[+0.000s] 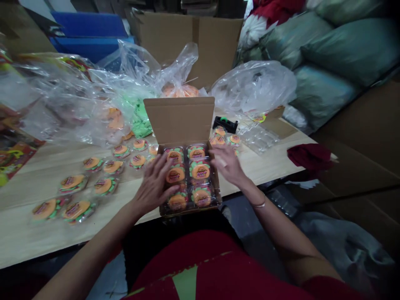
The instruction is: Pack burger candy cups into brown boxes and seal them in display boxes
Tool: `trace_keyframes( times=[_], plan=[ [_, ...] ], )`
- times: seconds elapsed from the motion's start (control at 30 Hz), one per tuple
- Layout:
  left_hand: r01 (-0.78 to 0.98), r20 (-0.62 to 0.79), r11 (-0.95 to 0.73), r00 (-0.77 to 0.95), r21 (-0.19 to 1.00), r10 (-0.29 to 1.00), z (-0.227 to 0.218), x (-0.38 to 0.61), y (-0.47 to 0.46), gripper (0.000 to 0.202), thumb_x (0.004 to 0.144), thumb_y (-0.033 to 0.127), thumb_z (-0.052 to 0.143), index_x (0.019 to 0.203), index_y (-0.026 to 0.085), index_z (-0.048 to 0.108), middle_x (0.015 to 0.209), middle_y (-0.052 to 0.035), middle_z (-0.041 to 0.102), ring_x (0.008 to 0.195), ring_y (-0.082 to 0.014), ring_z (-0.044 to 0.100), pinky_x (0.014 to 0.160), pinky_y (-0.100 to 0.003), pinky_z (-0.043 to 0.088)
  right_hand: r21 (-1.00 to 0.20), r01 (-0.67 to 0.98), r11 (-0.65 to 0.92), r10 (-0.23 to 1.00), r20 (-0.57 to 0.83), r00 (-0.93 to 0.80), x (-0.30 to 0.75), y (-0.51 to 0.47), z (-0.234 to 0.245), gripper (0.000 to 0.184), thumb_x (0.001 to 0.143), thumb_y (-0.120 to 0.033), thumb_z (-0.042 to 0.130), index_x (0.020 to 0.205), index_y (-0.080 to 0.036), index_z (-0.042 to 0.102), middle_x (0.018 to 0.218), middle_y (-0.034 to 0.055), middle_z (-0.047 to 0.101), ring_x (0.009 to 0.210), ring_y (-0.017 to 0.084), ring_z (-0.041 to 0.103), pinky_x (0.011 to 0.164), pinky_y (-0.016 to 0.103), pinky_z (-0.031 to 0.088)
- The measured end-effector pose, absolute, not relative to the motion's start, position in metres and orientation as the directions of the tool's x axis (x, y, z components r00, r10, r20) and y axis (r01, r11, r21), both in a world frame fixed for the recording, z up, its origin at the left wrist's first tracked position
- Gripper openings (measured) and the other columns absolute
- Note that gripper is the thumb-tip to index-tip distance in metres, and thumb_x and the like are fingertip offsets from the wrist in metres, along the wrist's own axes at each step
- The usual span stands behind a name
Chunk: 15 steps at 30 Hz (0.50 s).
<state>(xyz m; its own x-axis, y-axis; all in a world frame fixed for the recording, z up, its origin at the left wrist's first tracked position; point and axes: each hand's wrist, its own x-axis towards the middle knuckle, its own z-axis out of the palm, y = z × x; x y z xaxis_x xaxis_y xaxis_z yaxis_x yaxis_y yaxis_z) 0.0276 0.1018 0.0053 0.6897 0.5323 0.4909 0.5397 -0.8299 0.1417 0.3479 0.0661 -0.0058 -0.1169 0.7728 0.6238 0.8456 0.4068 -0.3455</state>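
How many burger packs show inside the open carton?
6: left column's far pack, middle pack, near pack; right column's far pack, middle pack, near pack. Lower ones may be hidden.

Blue bin rear left; grey-green sacks piled right.

At the pale wooden bench's near edge, a brown rectangular cardboard box holds round orange plastic packs in two columns; more lie left. Behind, right, stands a black tape dispenser; clear plastic bags line the far edge.
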Motion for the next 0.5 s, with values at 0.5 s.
trace_keyframes(
  times=[0.5],
  plan=[
    [0.995,0.181,0.101,-0.104,0.023,0.978,-0.025,-0.126,0.117,0.041,0.089,0.046,0.048,0.104,0.011,0.062,0.113,-0.0249,0.064,0.113,-0.0428,0.054,0.094,-0.058,0.041,-0.650,0.755,-0.087,0.991,0.018,0.130,0.455,0.077,-0.070,0.048,0.071,-0.062,0.071,0.091,-0.020,0.062,0.098,0.0173,0.066,0.092,0.032,0.064,0.077,0.045,0.051]
  ],
)
